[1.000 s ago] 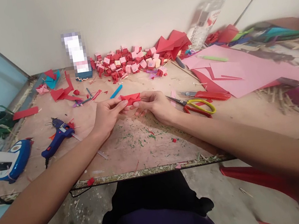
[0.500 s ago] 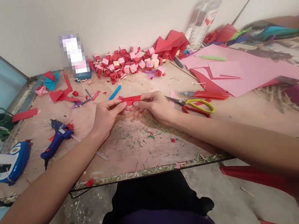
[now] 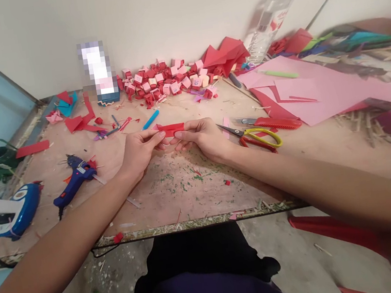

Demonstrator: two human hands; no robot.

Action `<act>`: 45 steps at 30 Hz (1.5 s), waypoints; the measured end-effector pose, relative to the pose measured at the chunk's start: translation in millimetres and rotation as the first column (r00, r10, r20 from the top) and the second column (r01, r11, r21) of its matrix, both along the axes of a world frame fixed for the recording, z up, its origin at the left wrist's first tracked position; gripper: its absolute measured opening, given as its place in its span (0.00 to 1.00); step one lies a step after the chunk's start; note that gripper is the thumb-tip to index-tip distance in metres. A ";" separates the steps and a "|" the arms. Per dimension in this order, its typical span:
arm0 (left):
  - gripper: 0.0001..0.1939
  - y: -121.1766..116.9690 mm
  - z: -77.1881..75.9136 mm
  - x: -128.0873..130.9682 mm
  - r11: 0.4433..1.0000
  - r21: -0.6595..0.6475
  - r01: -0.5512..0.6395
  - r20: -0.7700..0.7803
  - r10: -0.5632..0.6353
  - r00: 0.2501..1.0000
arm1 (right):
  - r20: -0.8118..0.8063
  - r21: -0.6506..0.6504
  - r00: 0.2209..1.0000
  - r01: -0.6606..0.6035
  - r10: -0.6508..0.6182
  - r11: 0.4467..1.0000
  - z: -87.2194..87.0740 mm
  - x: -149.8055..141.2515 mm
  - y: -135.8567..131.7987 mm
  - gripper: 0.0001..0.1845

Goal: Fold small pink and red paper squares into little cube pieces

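Note:
A small folded strip of red paper (image 3: 171, 130) is stretched between my two hands, just above the middle of the table. My left hand (image 3: 141, 149) pinches its left end between thumb and fingers. The right end is gripped the same way by my right hand (image 3: 202, 138), whose thumb lies on the near side. My fingers cover both ends of the strip. Behind it a blue stick (image 3: 151, 119) lies on the table. Scissors (image 3: 253, 137) with yellow and red handles rest just right of my right hand, beside a red utility knife (image 3: 275, 122).
A pile of small red and pink paper cubes (image 3: 159, 79) lies along the wall, near a blurred phone (image 3: 97, 68). Left are a blue glue gun (image 3: 76, 181) and a blue-and-white device (image 3: 21, 211). Pink paper sheets (image 3: 334, 89) and a water bottle (image 3: 270, 20) are at right.
Both hands keep their hold on the red paper strip almost in place. Its upper fold looks slightly more raised. The view has shifted a little.

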State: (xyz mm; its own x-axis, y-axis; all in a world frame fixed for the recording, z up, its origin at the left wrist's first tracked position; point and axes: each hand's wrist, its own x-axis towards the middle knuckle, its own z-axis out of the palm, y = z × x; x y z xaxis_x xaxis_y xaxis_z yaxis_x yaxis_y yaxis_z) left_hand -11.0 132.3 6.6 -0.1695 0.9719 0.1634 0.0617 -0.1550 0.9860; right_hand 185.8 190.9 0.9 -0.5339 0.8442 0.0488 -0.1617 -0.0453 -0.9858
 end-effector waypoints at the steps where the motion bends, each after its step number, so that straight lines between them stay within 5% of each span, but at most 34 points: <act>1: 0.11 0.3 -0.2 -0.1 1.000 -0.006 0.004 0.001 -0.004 1.000 | 0.003 0.002 1.000 -0.001 0.001 1.000 0.0 0.1 0.1 0.17; 7: 0.14 0.9 -3.5 -0.9 0.997 -0.068 0.038 0.015 -0.037 0.999 | 0.005 -0.001 1.000 0.005 -0.005 1.000 -0.1 0.4 0.6 0.18; 16: 0.15 1.6 -2.1 -3.1 0.999 0.032 0.016 -0.171 -0.010 0.985 | 0.027 -0.013 0.999 0.032 -0.032 0.999 2.9 -1.2 -2.2 0.19; 24: 0.14 -0.6 1.0 -1.5 0.992 -0.075 0.102 -0.122 -0.111 0.986 | 0.049 0.038 0.999 0.001 -0.003 0.999 1.6 -0.5 -2.0 0.18; 31: 0.17 0.9 -6.0 -1.2 0.992 -0.022 0.121 -0.178 -0.123 0.976 | 0.177 0.118 0.980 -0.108 0.087 0.987 -1.3 0.6 0.5 0.17; 45: 0.13 -0.7 -1.2 2.3 0.991 -0.039 0.127 -0.162 -0.131 0.978 | 0.134 0.059 0.983 -0.134 0.125 0.989 -0.8 -1.2 0.4 0.22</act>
